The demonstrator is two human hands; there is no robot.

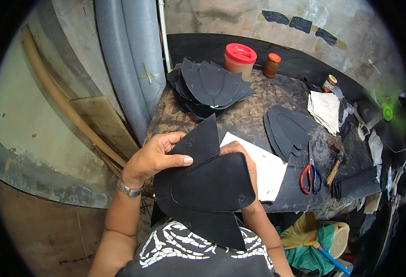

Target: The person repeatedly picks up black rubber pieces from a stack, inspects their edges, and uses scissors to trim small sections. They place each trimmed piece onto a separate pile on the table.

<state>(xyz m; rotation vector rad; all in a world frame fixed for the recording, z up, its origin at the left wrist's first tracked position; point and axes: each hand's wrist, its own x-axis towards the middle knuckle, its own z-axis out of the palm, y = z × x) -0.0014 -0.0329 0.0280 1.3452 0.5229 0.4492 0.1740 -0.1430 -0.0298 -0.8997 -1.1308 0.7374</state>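
I hold a black cut leather piece [210,184], wide and winged with pointed ends, up in front of my chest. My left hand [154,157] grips its upper left part with the thumb pressed on the face. My right hand [242,154] is behind the piece at its upper right edge, mostly hidden, with only fingers and forearm showing. A stitched line runs across the piece. A white sheet [267,168] lies on the worn dark table [258,99] just past my hands.
A tall stack of similar black pieces [210,87] sits at the table's far left, a smaller stack [288,129] at the right. Red-handled scissors [310,177], a hammer [336,164], a red-lidded jar [240,57], a small jar [272,64], folded white cloths [325,108]. Grey pipes [129,60] stand left.
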